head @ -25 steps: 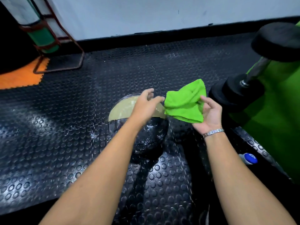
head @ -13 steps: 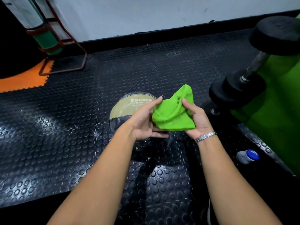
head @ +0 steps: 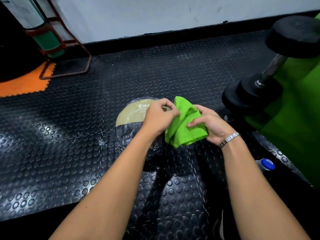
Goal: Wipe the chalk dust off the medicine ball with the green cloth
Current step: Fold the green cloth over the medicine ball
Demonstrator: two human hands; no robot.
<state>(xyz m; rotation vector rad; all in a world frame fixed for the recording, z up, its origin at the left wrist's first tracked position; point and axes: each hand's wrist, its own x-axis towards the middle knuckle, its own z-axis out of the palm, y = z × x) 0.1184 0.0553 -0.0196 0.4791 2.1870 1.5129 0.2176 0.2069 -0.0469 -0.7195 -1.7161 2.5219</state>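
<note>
Together, left hand (head: 158,117), right hand (head: 213,125) pinching cloth (head: 185,131)

I see the cloth (head: 186,125) over the right side of the medicine ball (head: 129,118), dumbbell (head: 251,94) right of the ball, rack (head: 69,54) behind-left, bottle (head: 266,164) nearer-right.

The scene is dimly lit, the wall (head: 155,14) along the top being brightest. Glare is thrown off the studded floor mat (head: 43,132) at left; dark shadow is cast at lower centre. Lines are bowed near the edges, and the upper right is softened.
</note>
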